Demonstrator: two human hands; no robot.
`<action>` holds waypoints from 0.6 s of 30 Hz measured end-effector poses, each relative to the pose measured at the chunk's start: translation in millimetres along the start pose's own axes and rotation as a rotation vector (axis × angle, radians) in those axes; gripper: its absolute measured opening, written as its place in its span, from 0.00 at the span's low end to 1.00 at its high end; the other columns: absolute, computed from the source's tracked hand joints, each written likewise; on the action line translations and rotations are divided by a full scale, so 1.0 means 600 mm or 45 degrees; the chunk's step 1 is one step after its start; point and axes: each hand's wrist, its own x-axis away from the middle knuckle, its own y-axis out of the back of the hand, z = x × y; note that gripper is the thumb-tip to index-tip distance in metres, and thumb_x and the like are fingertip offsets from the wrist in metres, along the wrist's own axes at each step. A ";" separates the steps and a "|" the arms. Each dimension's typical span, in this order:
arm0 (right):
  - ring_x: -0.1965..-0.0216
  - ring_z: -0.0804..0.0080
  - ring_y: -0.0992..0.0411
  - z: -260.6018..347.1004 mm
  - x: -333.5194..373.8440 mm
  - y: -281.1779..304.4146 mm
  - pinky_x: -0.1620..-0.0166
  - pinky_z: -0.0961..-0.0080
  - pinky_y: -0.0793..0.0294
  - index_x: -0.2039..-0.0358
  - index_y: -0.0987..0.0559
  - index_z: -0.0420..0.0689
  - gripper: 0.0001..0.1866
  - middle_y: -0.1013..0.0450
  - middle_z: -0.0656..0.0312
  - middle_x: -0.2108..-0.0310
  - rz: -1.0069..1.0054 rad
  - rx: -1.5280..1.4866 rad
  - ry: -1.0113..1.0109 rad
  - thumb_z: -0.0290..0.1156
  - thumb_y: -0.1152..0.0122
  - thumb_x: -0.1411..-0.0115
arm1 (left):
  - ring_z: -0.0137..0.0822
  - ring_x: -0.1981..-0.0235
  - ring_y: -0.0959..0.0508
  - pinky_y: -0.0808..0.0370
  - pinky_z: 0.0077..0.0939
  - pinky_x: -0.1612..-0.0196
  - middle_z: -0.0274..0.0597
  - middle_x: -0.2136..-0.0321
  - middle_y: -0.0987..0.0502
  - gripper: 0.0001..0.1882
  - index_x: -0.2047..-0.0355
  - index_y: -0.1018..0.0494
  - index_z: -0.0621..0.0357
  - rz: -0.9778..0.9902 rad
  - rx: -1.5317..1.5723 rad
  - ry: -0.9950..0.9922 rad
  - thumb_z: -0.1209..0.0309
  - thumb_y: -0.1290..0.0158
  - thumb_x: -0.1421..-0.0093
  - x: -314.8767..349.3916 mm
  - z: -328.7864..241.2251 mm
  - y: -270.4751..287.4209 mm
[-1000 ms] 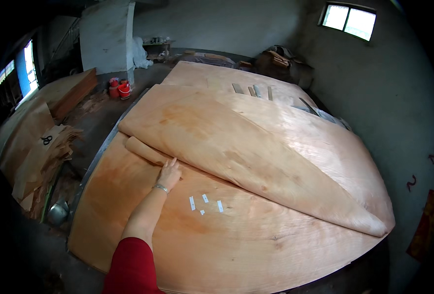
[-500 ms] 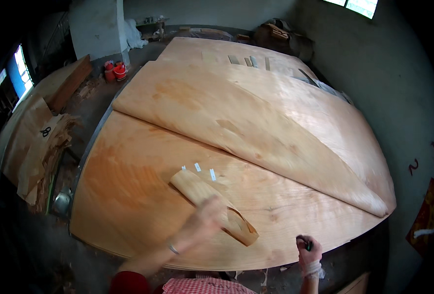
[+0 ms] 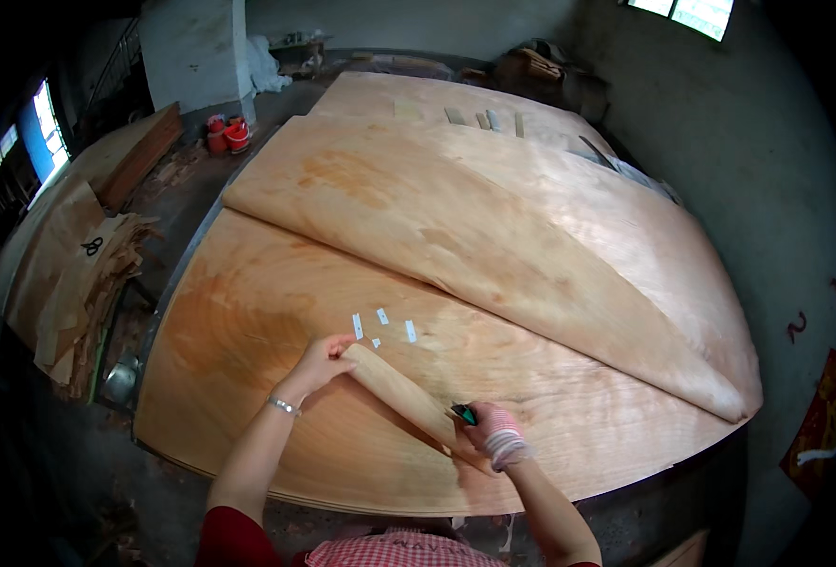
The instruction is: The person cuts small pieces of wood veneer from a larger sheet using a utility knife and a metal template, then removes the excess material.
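Lying on the near side of the folded veneer sheet (image 3: 456, 236), the curled veneer strip (image 3: 401, 392) is judged light, springy and easily split, best held at both ends. Its end nearer that sheet is pinched by the left hand (image 3: 326, 363); by the right hand (image 3: 494, 432), farther off, a green-and-black tool (image 3: 465, 413) is clenched. White slips (image 3: 410, 331) are scattered between strip and sheet, possibly in the way.
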 end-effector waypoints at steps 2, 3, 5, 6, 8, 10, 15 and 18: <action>0.58 0.55 0.26 -0.023 0.012 0.012 0.56 0.64 0.27 0.58 0.23 0.41 0.23 0.25 0.48 0.61 -0.055 -0.227 0.247 0.43 0.36 0.51 | 0.22 0.63 0.27 0.29 0.19 0.58 0.34 0.65 0.24 0.14 0.57 0.29 0.65 0.063 0.040 -0.032 0.81 0.49 0.45 0.040 -0.001 -0.002; 0.57 0.56 0.26 -0.034 0.016 0.023 0.55 0.64 0.27 0.56 0.24 0.41 0.25 0.26 0.48 0.60 -0.090 -0.335 0.378 0.43 0.35 0.51 | 0.21 0.63 0.27 0.30 0.18 0.58 0.33 0.65 0.25 0.12 0.59 0.28 0.64 0.091 0.094 -0.095 0.81 0.49 0.45 0.053 0.003 -0.002; 0.55 0.63 0.26 -0.038 0.007 0.033 0.53 0.70 0.28 0.50 0.28 0.38 0.34 0.25 0.51 0.58 0.126 -0.815 0.308 0.47 0.32 0.53 | 0.20 0.63 0.27 0.30 0.16 0.58 0.33 0.67 0.25 0.08 0.63 0.27 0.63 0.146 0.200 -0.222 0.80 0.49 0.45 0.076 0.006 0.000; 0.55 0.64 0.27 -0.032 0.005 0.039 0.52 0.71 0.28 0.49 0.28 0.39 0.36 0.25 0.52 0.57 0.255 -1.145 0.250 0.48 0.32 0.54 | 0.20 0.64 0.28 0.30 0.16 0.58 0.31 0.68 0.26 0.06 0.66 0.27 0.63 0.122 0.128 -0.275 0.81 0.49 0.45 0.076 -0.011 -0.013; 0.58 0.68 0.27 -0.053 -0.019 0.023 0.56 0.72 0.27 0.46 0.31 0.39 0.37 0.26 0.55 0.57 0.239 -0.650 0.510 0.48 0.32 0.52 | 0.20 0.64 0.28 0.30 0.16 0.58 0.31 0.68 0.26 0.06 0.66 0.27 0.63 0.103 0.128 -0.295 0.81 0.49 0.45 0.067 -0.034 -0.040; 0.64 0.72 0.27 -0.046 -0.008 0.019 0.62 0.75 0.27 0.46 0.30 0.40 0.37 0.25 0.57 0.61 0.406 -0.736 0.530 0.48 0.32 0.52 | 0.20 0.64 0.28 0.30 0.16 0.58 0.31 0.68 0.26 0.08 0.64 0.28 0.64 0.044 0.063 -0.308 0.81 0.50 0.45 0.062 -0.049 -0.054; 0.79 0.84 0.37 -0.044 0.057 0.100 0.79 0.83 0.39 0.57 0.23 0.41 0.24 0.30 0.70 0.77 0.638 -1.257 0.014 0.43 0.32 0.50 | 0.20 0.64 0.28 0.30 0.16 0.59 0.32 0.67 0.27 0.13 0.58 0.30 0.65 -0.025 0.119 -0.261 0.82 0.49 0.44 0.056 -0.031 -0.061; 0.83 0.85 0.39 -0.053 0.045 0.094 0.81 0.83 0.41 0.67 0.22 0.42 0.14 0.32 0.71 0.83 0.537 -0.802 -0.093 0.38 0.34 0.49 | 0.19 0.65 0.29 0.30 0.16 0.59 0.32 0.67 0.27 0.15 0.55 0.31 0.66 0.012 0.150 -0.266 0.81 0.48 0.44 0.045 -0.045 -0.085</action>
